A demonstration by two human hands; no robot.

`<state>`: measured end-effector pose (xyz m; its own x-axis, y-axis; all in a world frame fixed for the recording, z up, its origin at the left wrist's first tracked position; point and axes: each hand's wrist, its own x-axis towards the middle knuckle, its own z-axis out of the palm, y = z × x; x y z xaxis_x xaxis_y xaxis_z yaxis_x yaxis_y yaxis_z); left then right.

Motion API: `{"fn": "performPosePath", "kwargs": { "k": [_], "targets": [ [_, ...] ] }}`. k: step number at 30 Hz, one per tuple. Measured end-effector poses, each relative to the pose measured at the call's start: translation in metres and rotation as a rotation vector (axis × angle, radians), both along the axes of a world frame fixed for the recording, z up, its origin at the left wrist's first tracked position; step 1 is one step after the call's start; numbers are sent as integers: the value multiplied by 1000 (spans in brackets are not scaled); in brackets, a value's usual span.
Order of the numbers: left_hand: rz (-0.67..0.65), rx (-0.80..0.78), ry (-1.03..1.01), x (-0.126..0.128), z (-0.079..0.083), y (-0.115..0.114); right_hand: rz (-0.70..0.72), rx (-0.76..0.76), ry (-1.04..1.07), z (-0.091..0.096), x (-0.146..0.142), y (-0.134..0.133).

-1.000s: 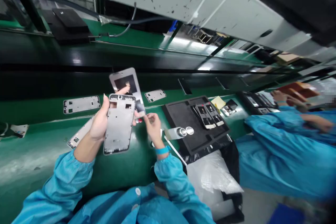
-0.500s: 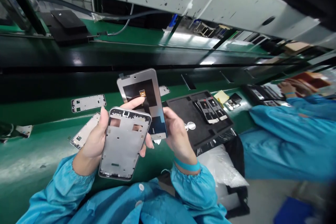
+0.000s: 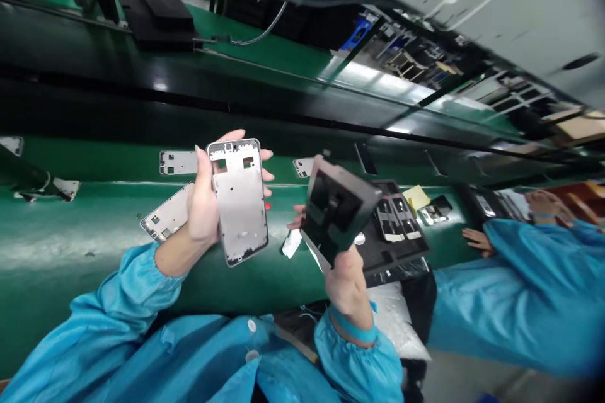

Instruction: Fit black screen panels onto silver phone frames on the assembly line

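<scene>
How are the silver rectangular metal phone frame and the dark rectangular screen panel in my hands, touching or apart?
Apart. The head view shows green tabletop between the silver rectangular metal phone frame and the dark rectangular screen panel.

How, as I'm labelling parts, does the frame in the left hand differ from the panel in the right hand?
The frame is mostly pale grey with cut-outs; the panel is largely dark inside a lighter border. The frame appears nearly face-on and fairly sharp; the panel is tilted and blurred. Both are flat and hand-held.
</scene>
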<state>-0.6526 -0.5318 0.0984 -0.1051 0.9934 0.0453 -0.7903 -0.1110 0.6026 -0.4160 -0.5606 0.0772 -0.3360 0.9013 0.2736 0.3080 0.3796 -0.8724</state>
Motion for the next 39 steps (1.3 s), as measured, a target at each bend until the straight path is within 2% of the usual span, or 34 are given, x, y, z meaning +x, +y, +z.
{"fn": "performPosePath", "kwargs": {
  "k": [3,8,14,19,25,29,33,39],
  "targets": [
    [103,12,30,1,-10,8,152,131,-152,3,1,1],
    [151,59,79,-6,-10,9,190,256,-281,3,1,8],
    [165,104,110,-10,-8,7,211,265,-311,7,2,9],
    [120,228,183,-11,-14,9,255,239,-281,9,-7,11],
    [42,381,433,-21,-20,15,126,144,-73,-4,-32,9],
    [33,364,507,-25,-23,18,110,101,31,-13,-47,11],
    [55,308,476,-25,-25,18,113,134,67,-18,-56,17],
    [14,424,486,-16,-27,14,90,245,-11,-36,-67,31]
  ]
}}
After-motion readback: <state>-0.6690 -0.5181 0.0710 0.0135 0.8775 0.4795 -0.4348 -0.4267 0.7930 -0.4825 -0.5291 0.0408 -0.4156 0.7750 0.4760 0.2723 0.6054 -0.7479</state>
